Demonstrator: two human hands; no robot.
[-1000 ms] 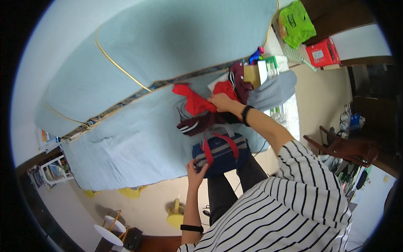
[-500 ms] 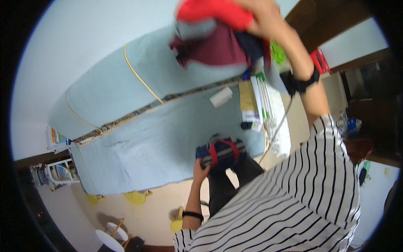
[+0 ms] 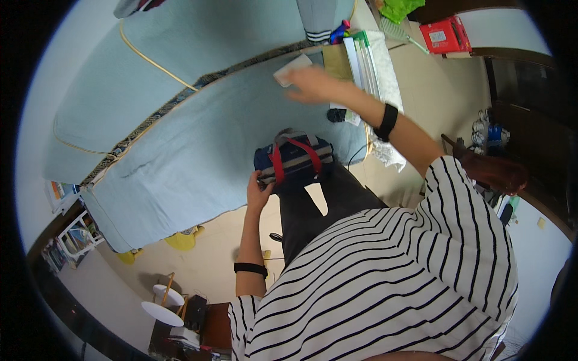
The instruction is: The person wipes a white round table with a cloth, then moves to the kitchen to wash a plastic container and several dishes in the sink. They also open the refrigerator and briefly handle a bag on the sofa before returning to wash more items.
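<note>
A small navy and grey striped duffel bag (image 3: 294, 159) with red handles sits at the near edge of the blue-covered sofa seat (image 3: 180, 168), in front of my legs. My left hand (image 3: 259, 191) is closed on the bag's left end, thumb and fingers at its lower corner. Farther out over the seat is my right hand (image 3: 313, 85), slightly blurred, with fingers stretched apart. It partly covers a flat white packet (image 3: 293, 68); whether the fingertips touch it I cannot tell.
White and green folders (image 3: 361, 63) and a tan envelope (image 3: 337, 62) lie on the right end of the seat. Close by is a small dark bundle (image 3: 336, 115). Grey striped-cuff clothing (image 3: 316, 21) hangs over the backrest. A red box (image 3: 444, 36) stands at far right.
The red and maroon clothes have left my right hand, which has come down from the backrest to the white packet. My left hand stays on the bag. The view has shifted.
</note>
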